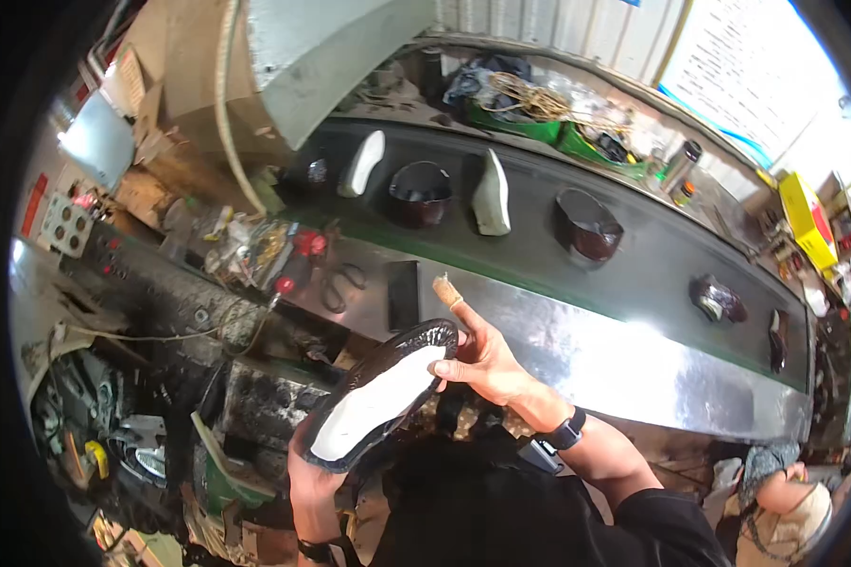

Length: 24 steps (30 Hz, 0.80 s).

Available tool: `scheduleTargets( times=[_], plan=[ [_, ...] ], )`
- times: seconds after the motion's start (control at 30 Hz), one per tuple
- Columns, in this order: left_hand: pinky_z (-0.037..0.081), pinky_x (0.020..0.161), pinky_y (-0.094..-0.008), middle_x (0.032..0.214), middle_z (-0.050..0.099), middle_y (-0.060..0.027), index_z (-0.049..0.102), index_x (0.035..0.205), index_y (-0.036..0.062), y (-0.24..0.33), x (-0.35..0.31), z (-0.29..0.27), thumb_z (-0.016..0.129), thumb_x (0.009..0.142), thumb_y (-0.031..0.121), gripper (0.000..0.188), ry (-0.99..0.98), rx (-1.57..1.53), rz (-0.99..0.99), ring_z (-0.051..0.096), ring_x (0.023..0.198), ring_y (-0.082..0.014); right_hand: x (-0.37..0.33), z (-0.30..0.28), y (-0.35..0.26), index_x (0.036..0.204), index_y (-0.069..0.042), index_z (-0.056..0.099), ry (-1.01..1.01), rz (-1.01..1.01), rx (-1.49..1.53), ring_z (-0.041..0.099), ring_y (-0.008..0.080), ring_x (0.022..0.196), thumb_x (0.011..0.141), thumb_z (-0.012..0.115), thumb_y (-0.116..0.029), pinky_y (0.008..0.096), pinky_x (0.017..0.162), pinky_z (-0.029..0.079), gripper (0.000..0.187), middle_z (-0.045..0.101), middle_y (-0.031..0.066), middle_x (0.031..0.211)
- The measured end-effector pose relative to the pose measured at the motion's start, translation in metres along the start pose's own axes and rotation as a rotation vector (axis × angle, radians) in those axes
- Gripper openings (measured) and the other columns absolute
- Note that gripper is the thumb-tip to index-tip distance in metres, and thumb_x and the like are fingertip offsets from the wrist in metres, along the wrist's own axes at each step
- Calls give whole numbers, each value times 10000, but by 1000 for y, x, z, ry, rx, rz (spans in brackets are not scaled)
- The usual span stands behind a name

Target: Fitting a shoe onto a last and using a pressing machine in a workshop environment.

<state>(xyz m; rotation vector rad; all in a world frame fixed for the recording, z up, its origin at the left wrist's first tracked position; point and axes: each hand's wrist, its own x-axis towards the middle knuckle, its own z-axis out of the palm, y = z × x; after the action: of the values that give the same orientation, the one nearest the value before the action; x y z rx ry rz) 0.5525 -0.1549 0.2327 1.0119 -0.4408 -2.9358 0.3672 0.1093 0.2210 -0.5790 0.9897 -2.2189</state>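
Note:
A dark, glossy shoe upper with a white insole is held bottom side up in front of me, tilted, with its gathered edge at the upper right. My right hand grips that end, thumb pressed on the insole and a tan covering on the outstretched index finger. At the lower end my left hand supports the shoe upper, its fingers mostly hidden behind it. A black flat rectangular object lies on the metal ledge just beyond, with dark-handled scissors to its left.
A dark conveyor belt carries white sole-shaped pieces and dark shoe uppers. Green bins of cord and scraps stand behind it. Machinery is at left. Another person sits at lower right.

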Motion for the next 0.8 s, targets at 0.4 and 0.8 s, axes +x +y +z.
scheduleTargets(
  times=[0.4,0.8],
  plan=[
    [464,1027,-358,1364,559,-110,499,1399,68,-49,107,116,655,920,14,507,-230,1017,655,523,1266,-219,-87,-54,-4,1581,-58,225,552,182,-143,600,264,1223,953,712,-198,415,934,579,808,571,171,1368],
    [367,1141,-512,1466,423,-284,252,1497,-55,-159,115,105,859,662,35,1037,-1066,1605,845,444,1363,-445,-125,-26,18,1554,31,260,560,-410,-1256,561,381,1304,709,765,118,410,1053,494,989,543,240,1434]
  ],
)
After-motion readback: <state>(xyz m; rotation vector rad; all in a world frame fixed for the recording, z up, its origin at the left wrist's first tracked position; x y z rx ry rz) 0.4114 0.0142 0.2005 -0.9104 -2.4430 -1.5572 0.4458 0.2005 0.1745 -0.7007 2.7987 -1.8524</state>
